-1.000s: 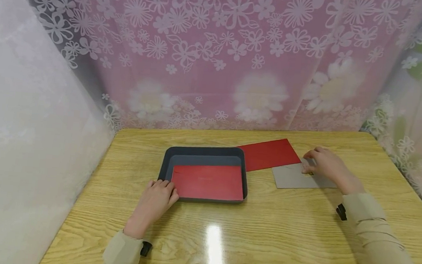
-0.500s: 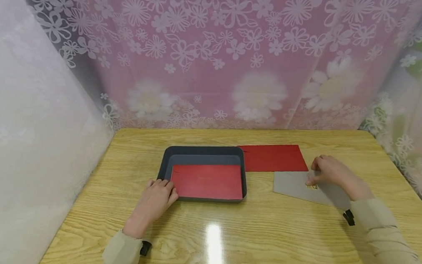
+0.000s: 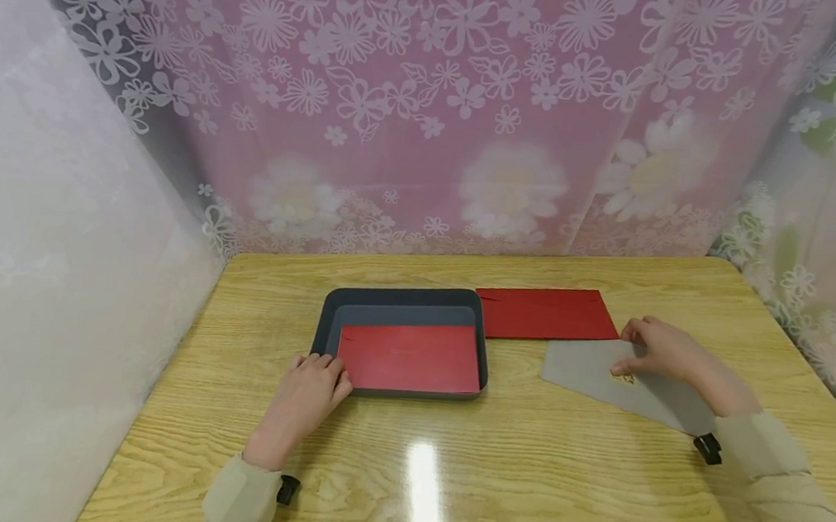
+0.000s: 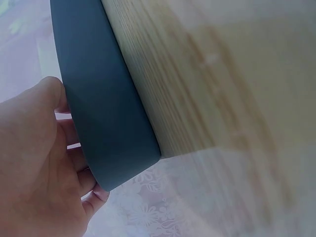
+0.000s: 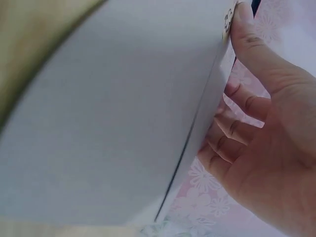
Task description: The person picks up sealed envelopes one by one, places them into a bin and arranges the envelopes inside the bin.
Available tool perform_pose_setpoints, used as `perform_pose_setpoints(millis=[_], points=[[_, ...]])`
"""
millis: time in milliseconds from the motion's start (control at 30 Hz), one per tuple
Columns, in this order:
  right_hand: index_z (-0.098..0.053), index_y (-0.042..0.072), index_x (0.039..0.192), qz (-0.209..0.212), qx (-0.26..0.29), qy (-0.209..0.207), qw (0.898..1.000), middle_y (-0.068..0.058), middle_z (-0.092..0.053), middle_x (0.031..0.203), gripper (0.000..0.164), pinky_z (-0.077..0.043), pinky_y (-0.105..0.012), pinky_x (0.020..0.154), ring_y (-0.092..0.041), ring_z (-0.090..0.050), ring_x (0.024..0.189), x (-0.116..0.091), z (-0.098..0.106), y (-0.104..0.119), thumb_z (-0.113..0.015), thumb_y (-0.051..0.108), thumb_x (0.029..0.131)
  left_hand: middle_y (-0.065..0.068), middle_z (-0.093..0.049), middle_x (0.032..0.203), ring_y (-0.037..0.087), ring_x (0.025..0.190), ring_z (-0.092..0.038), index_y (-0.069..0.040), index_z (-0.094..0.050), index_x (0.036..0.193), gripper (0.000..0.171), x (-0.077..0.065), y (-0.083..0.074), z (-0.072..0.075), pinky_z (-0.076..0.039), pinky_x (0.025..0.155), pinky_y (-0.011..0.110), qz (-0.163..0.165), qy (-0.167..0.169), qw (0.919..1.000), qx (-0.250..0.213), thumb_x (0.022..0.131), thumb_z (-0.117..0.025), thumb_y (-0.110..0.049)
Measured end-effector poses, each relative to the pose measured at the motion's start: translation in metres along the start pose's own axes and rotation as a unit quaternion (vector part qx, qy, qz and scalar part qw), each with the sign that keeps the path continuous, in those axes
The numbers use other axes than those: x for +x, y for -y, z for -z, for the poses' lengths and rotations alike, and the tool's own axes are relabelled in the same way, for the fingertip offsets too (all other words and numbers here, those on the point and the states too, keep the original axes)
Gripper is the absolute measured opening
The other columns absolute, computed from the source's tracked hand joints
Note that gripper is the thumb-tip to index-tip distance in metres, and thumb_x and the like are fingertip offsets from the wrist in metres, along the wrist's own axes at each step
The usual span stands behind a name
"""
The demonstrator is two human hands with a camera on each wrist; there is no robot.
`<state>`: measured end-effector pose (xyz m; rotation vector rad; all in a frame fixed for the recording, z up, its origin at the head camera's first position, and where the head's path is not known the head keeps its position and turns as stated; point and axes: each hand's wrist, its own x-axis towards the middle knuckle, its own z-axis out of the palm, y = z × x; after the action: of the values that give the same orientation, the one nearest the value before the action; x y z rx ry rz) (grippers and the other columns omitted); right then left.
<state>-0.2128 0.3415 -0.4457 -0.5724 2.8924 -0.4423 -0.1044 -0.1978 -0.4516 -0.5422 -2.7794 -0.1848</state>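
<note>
My left hand (image 3: 308,392) holds the near left corner of a dark grey baking tray (image 3: 400,296). In the left wrist view its fingers (image 4: 74,132) hook over the rim, beside the tray's outer wall (image 4: 101,103). Inside the tray lies a red envelope (image 3: 409,360). To the right, my right hand (image 3: 667,353) pinches a grey envelope (image 3: 581,362) by its far edge. The thumb (image 5: 256,52) rests by a gold emblem (image 5: 228,22) on its face, and the other fingers go behind the edge. Another red envelope (image 3: 543,313) lies between the tray and this hand.
All of this is on a wood-grain table (image 3: 518,485) with a bright light reflection near its front. A pink flowered curtain (image 3: 429,129) hangs behind the table, and a pale sheet (image 3: 67,263) closes off the left side.
My right hand has moved right and nearer, and the grey envelope has swung so its right end comes toward me. The second red envelope has turned and slid slightly nearer. My left hand stays put.
</note>
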Motion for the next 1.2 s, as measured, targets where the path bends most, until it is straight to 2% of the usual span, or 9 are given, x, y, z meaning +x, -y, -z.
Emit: perform_pose_setpoints(millis=[167, 300, 400, 567, 667, 767, 967, 1067, 1200], points=[[-0.058, 0.002, 0.101, 0.003, 0.018, 0.005, 1.0, -0.006, -0.063, 0.088, 0.051, -0.046, -0.038, 0.067, -0.019, -0.057, 0.074, -0.01, 0.0, 0.0, -0.083, 0.042, 0.08, -0.002, -0.043, 0.066, 0.019, 0.063, -0.042, -0.014, -0.054, 0.071, 0.028, 0.0, 0.0, 0.001, -0.034, 0.071, 0.035, 0.005, 0.012, 0.9999, 0.002, 0.097, -0.064, -0.017], [-0.056, 0.006, 0.1, 0.011, 0.03, -0.006, 0.999, 0.0, -0.059, 0.08, 0.029, -0.041, -0.033, 0.062, -0.013, -0.05, 0.066, -0.019, -0.001, 0.002, -0.071, 0.03, 0.094, -0.002, -0.044, 0.066, 0.02, 0.063, -0.043, -0.014, -0.054, 0.071, 0.029, 0.0, 0.0, 0.0, -0.034, 0.071, 0.035, 0.005, 0.013, 0.9999, 0.004, 0.097, -0.064, -0.018], [-0.057, 0.007, 0.099, 0.018, 0.027, -0.026, 0.999, 0.002, -0.059, 0.079, 0.017, -0.041, -0.033, 0.061, -0.012, -0.05, 0.065, -0.022, -0.002, 0.005, -0.065, 0.022, 0.1, -0.002, -0.043, 0.065, 0.019, 0.063, -0.042, -0.015, -0.053, 0.07, 0.03, 0.0, 0.001, 0.0, -0.033, 0.07, 0.035, 0.006, 0.013, 0.9999, 0.005, 0.097, -0.064, -0.018], [-0.059, 0.007, 0.099, 0.036, 0.006, -0.073, 0.997, 0.004, -0.057, 0.075, 0.012, -0.041, -0.032, 0.06, -0.01, -0.048, 0.064, -0.027, 0.002, 0.016, -0.064, 0.018, 0.1, -0.003, -0.043, 0.065, 0.019, 0.062, -0.041, -0.015, -0.052, 0.069, 0.031, 0.001, 0.001, -0.001, -0.032, 0.07, 0.034, 0.006, 0.015, 0.9998, 0.007, 0.098, -0.063, -0.018], [-0.06, 0.01, 0.097, 0.058, -0.012, -0.115, 0.992, 0.007, -0.054, 0.072, 0.011, -0.039, -0.029, 0.057, -0.007, -0.046, 0.062, -0.03, 0.004, 0.024, -0.066, 0.019, 0.098, -0.002, -0.044, 0.065, 0.019, 0.063, -0.041, -0.015, -0.053, 0.069, 0.03, 0.001, 0.001, -0.001, -0.032, 0.07, 0.035, 0.008, 0.016, 0.9998, 0.003, 0.097, -0.063, -0.018], [-0.061, 0.012, 0.094, 0.085, -0.036, -0.163, 0.982, 0.01, -0.051, 0.069, 0.012, -0.036, -0.026, 0.055, -0.005, -0.042, 0.06, -0.032, 0.007, 0.033, -0.07, 0.019, 0.096, -0.002, -0.045, 0.066, 0.02, 0.063, -0.041, -0.015, -0.054, 0.07, 0.029, 0.001, 0.001, -0.001, -0.032, 0.07, 0.034, 0.011, 0.02, 0.9997, -0.001, 0.098, -0.063, -0.018], [-0.059, 0.013, 0.088, 0.161, -0.089, -0.263, 0.947, 0.013, -0.044, 0.064, 0.023, -0.031, -0.024, 0.052, -0.002, -0.034, 0.054, -0.029, 0.015, 0.052, -0.082, 0.015, 0.083, -0.002, -0.044, 0.065, 0.02, 0.063, -0.041, -0.015, -0.053, 0.07, 0.03, 0.001, 0.001, 0.0, -0.031, 0.07, 0.034, 0.012, 0.024, 0.9996, -0.001, 0.098, -0.063, -0.018], [-0.059, 0.013, 0.09, 0.181, -0.11, -0.292, 0.933, 0.01, -0.048, 0.066, 0.025, -0.032, -0.027, 0.054, -0.005, -0.037, 0.056, -0.028, 0.021, 0.061, -0.082, 0.016, 0.081, -0.002, -0.043, 0.065, 0.019, 0.062, -0.04, -0.014, -0.053, 0.07, 0.029, 0.001, 0.001, -0.001, -0.032, 0.07, 0.034, 0.008, 0.019, 0.9998, -0.002, 0.098, -0.063, -0.017], [-0.059, 0.011, 0.092, 0.195, -0.129, -0.318, 0.919, 0.004, -0.054, 0.069, 0.024, -0.037, -0.033, 0.058, -0.012, -0.044, 0.059, -0.025, 0.027, 0.073, -0.08, 0.021, 0.084, -0.004, -0.043, 0.065, 0.017, 0.062, -0.038, -0.014, -0.056, 0.071, 0.027, 0.0, 0.001, -0.001, -0.031, 0.07, 0.033, 0.001, 0.009, 1.0, -0.003, 0.097, -0.064, -0.015]])
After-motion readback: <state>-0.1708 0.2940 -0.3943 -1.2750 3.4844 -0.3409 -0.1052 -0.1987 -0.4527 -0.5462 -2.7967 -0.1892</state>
